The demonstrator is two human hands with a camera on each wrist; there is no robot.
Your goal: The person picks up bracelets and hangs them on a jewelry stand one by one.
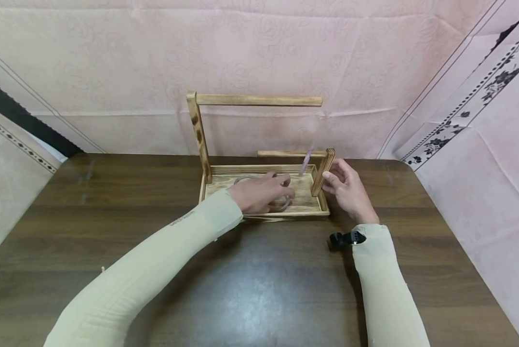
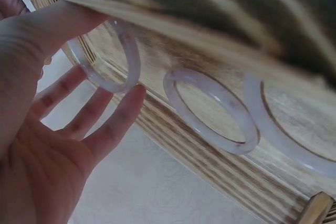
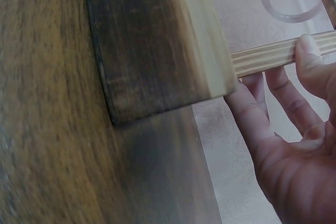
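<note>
My left hand (image 1: 263, 190) reaches down into a shallow wooden tray (image 1: 302, 212). In the left wrist view its thumb and fingers hold a pale, translucent bangle (image 2: 133, 61) between them. A second bangle (image 2: 242, 114) and a third bangle (image 2: 273, 135) lie on the tray floor. Another bangle (image 1: 306, 161) hangs from the lower wooden bar (image 1: 281, 153). At the tray's right end, my right hand (image 1: 348, 190) grips the short wooden post (image 1: 323, 173), thumb on the near face and fingers behind, as the right wrist view shows.
A taller post (image 1: 198, 135) rises at the tray's left end and carries a long bar (image 1: 259, 100) above and behind the lower one. The brown wooden table (image 1: 250, 289) ends at a pale patterned cloth (image 1: 133, 72). A black wrist camera (image 1: 348, 239) sits on the right sleeve.
</note>
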